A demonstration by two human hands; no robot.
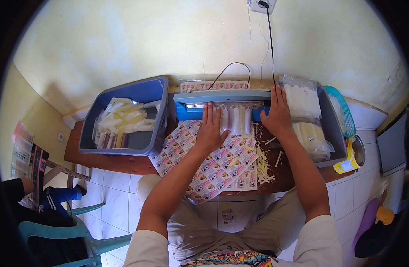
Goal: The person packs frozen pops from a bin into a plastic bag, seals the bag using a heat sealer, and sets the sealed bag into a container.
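A blue heat sealer (183, 113) stands against the wall, its long grey arm (231, 96) running across the top. A clear plastic packet (242, 121) of pale and purplish sticks lies with its upper edge at the sealer, under the arm. My left hand (209, 132) rests flat at the packet's left side, fingers stretched toward the sealer and thumb on the packet's lower part. At the sealer's right end, my right hand (279, 116) lies with fingers extended against the end of the arm and thumb spread apart.
Printed label sheets (222, 162) cover the bench front, with paper strips (266, 171) scattered beside them. A grey tub (162, 133) of loose packets stands left; another tub (342, 153) of filled bags stands right, near a yellow tin (347, 165). A cord (270, 44) runs to the socket.
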